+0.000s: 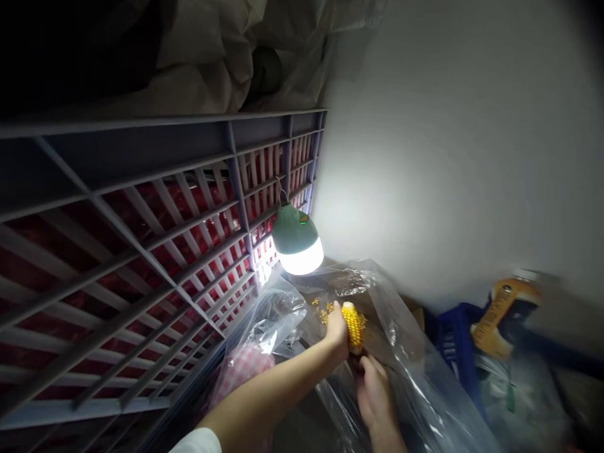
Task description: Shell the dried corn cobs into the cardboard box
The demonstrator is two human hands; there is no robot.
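Note:
An ear of yellow corn (353,328) stands nearly upright between my two hands, its pale end at the top. My left hand (336,330) presses against its left side, the thumb near the upper end, fingers closed round it. Around the corn's lower end are the fingers of my right hand (372,385), partly in shadow. Below and behind the corn spreads a clear plastic bag (396,340), open at the top. Loose corn kernels (325,311) lie in it, just left of and behind the cob.
A lit green lamp (296,236) hangs by a hook from a plastic crate (189,289) on the left. At the right, a blue basket (460,321) holds a yellow bottle (503,311). A white wall (453,145) rises behind. Pink checked cloth (243,371) lies beside my left forearm.

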